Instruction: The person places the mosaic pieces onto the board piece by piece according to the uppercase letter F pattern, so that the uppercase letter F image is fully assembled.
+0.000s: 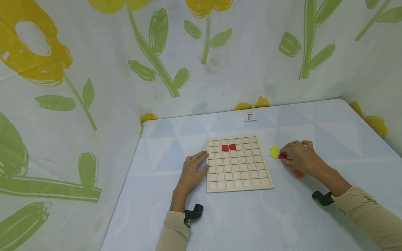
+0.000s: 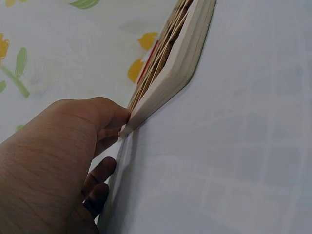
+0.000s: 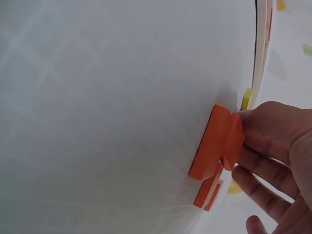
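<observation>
A square wooden grid board (image 1: 216, 186) lies on the table, with two red square tiles (image 1: 225, 147) side by side in its upper part. My left hand (image 1: 191, 173) rests against the board's left edge, fingertips and thumb touching it. In the left wrist view the thumb of the left hand (image 2: 63, 146) meets the board's rim (image 2: 165, 90). To the right of the board, my right hand (image 1: 303, 157) pinches a red tile (image 1: 282, 156) between thumb and fingers. Yellow tiles (image 1: 274, 154) lie just left of it. Orange tiles (image 3: 210, 144) sit by the right hand (image 3: 278, 146).
A small card (image 1: 250, 116) with a coloured grid pattern lies near the table's back edge. The pale table (image 1: 238, 223) has a triangle print. A flower-printed cloth (image 1: 238, 76) hangs behind and to the left. Both wrists carry a black mount (image 1: 196, 211).
</observation>
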Demonstrator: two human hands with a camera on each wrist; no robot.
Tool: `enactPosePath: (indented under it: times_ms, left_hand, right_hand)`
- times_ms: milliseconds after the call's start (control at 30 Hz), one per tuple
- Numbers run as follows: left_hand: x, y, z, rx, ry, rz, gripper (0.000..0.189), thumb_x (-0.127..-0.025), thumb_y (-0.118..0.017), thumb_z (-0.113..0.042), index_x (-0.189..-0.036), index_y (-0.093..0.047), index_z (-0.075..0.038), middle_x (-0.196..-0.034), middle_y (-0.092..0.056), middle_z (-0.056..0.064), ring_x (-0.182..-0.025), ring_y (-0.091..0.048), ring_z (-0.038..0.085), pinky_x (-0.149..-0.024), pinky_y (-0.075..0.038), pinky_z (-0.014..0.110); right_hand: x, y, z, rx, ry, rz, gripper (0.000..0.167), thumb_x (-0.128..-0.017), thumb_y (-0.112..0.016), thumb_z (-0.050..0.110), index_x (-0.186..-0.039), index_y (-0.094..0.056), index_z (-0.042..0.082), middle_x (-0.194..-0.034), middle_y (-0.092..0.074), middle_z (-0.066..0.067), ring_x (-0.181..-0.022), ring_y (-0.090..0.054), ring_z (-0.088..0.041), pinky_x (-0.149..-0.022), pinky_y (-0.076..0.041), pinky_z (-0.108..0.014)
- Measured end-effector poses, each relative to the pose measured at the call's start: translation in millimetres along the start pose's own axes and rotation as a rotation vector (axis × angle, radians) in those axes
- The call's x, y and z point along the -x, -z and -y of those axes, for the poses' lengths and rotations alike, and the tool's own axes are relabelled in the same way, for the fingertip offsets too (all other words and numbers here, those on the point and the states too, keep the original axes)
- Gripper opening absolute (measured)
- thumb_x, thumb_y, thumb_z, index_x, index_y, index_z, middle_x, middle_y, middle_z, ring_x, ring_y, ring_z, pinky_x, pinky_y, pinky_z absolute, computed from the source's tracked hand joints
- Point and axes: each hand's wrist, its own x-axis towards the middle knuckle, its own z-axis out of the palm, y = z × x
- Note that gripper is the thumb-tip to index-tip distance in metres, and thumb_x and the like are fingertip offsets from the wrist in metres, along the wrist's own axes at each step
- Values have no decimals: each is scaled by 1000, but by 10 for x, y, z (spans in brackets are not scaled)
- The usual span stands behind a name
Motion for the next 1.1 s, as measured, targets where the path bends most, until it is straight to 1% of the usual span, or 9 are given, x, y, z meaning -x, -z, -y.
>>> enactPosePath:
  times_ms: [233,433,733,933,1100]
  left_hand:
    - [6,12,-10,1,0,10,47,-97,-59,-29,-142,-58,-18,-150,-49,-5,-126,-47,24,-105,-37,48]
    - [12,21,-7,-14,-1,2,47,-97,-59,-29,-142,-58,-18,-150,-49,-5,-126,-47,25,-105,-37,48]
    - [11,25,-27,-15,-3,13,47,-98,-59,-29,-143,-58,-18,-150,-49,-4,-126,-47,25,-106,-37,48]
    - [22,43,-46,1,-3,12,46,-97,-60,-28,-142,-58,-17,-150,-49,-4,-126,-47,25,-106,-36,48]
    - [11,41,-33,-17,-2,19,47,-98,-59,-29,-143,-57,-18,-151,-48,-5,-127,-47,24,-106,-36,47]
  right_hand:
    - [-7,53,24,-13,-5,-11,18,-81,-79,8,-98,-75,6,-106,-71,-14,-108,-56,-38,-92,-25,-67]
    - [-48,86,41,-17,26,-49,20,-80,-81,8,-98,-74,5,-106,-71,-14,-109,-56,-37,-94,-24,-67]
    - [-163,138,135,-19,22,-25,20,-81,-81,7,-101,-75,6,-107,-71,-14,-111,-56,-38,-96,-25,-67]
    - [-269,149,201,-32,64,-19,20,-82,-81,7,-101,-74,7,-107,-71,-12,-111,-56,-37,-96,-25,-67]
    - [-344,168,264,-36,88,-18,20,-83,-81,8,-102,-74,7,-108,-71,-11,-112,-55,-36,-97,-25,-67]
